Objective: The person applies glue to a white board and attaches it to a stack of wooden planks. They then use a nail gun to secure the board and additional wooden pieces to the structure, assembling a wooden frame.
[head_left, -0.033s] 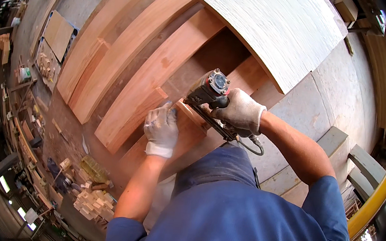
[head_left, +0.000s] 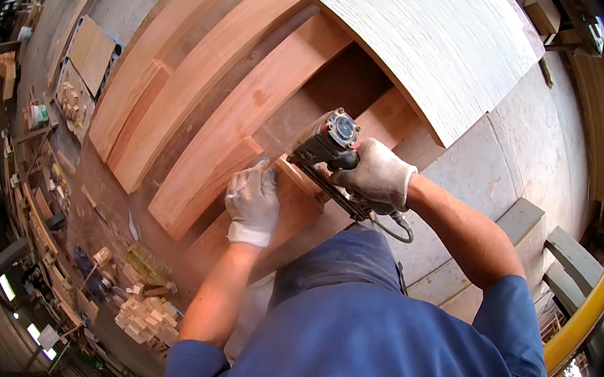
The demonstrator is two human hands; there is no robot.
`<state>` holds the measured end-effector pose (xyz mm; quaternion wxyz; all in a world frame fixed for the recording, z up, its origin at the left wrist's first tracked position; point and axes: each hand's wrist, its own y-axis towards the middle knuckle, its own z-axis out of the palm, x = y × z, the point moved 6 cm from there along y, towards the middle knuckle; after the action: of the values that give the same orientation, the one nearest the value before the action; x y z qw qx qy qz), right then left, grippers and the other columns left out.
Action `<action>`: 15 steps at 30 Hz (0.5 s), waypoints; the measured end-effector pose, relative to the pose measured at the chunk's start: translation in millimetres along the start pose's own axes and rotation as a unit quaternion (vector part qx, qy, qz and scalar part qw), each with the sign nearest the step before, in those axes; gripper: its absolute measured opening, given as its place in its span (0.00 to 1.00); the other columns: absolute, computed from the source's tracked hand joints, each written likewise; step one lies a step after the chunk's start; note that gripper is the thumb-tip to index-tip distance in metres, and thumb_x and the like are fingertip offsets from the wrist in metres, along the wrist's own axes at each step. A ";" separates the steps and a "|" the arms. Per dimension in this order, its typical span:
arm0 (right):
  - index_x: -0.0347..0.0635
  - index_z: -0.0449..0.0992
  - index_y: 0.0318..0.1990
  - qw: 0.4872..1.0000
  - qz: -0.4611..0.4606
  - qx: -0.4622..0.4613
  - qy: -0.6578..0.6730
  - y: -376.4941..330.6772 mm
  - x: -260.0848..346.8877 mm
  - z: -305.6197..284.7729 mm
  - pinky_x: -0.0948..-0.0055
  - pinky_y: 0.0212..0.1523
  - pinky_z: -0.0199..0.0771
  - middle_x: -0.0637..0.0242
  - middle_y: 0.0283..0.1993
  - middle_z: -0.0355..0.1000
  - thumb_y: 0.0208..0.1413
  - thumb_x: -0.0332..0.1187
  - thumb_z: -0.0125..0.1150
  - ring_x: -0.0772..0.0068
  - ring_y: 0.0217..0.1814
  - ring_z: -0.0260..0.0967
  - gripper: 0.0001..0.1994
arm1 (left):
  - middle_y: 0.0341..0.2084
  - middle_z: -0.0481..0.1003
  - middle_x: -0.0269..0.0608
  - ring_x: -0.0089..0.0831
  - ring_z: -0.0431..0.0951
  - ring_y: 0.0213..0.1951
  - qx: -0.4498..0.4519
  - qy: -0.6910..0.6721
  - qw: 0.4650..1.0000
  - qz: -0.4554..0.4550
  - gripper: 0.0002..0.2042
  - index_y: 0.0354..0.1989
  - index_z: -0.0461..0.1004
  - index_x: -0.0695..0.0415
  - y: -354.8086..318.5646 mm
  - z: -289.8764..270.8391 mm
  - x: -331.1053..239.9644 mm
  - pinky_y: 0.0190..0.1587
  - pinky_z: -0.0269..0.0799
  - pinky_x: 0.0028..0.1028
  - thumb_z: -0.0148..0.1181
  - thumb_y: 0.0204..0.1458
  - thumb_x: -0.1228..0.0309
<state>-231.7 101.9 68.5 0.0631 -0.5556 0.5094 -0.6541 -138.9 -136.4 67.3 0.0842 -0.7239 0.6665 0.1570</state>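
Note:
My right hand [head_left: 377, 173], in a pale work glove, is wrapped round the handle of a pneumatic nail gun [head_left: 325, 139]. Its long, dark magazine slants down toward my waist, and an air hose [head_left: 402, 237] loops from the handle end. The gun's nose is hidden behind its body, over a wooden crosspiece [head_left: 303, 179]. My left hand [head_left: 252, 201], also gloved, is closed at the crosspiece's left end, beside a short wooden block [head_left: 240, 158] lying against a curved wooden beam [head_left: 239, 118]. The fingertips are partly hidden.
A white, rough-faced curved panel [head_left: 426, 46] covers the frame's far end. More curved beams [head_left: 204, 66] lie to the left. Small wood blocks [head_left: 146, 317] are piled at lower left. A grey bench with a yellow bar [head_left: 578, 324] stands at right.

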 end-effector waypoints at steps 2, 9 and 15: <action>0.42 0.84 0.48 1.000 -0.001 -0.004 -0.013 0.8 1.2 0.3 0.66 0.36 0.78 0.67 0.29 0.80 0.64 0.42 0.71 0.75 0.30 0.76 0.14 | 0.38 0.84 0.46 0.49 0.82 0.42 0.002 -0.001 1.000 -0.002 0.11 0.50 0.83 0.56 1.2 0.1 -0.3 0.48 0.78 0.46 0.64 0.65 0.66; 0.35 0.86 0.43 1.000 0.005 -0.001 -0.017 -8.1 19.1 -5.2 0.60 0.48 0.82 0.50 0.37 0.84 0.54 0.38 0.68 0.57 0.40 0.84 0.15 | 0.39 0.84 0.46 0.48 0.82 0.42 -0.005 -0.007 1.000 0.006 0.11 0.50 0.83 0.57 0.6 0.8 0.8 0.48 0.78 0.45 0.65 0.65 0.66; 0.40 0.85 0.41 0.999 -0.012 -0.018 -0.033 -5.5 13.2 -4.4 0.64 0.33 0.79 0.63 0.25 0.79 0.63 0.47 0.71 0.72 0.26 0.77 0.17 | 0.39 0.84 0.46 0.48 0.82 0.42 -0.004 -0.006 1.000 0.002 0.11 0.50 0.84 0.57 2.1 -1.8 -2.2 0.48 0.78 0.44 0.65 0.64 0.67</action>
<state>-237.4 98.6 81.9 0.0614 -0.5839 0.5122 -0.6269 -140.9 -135.2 70.0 0.0851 -0.7222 0.6665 0.1639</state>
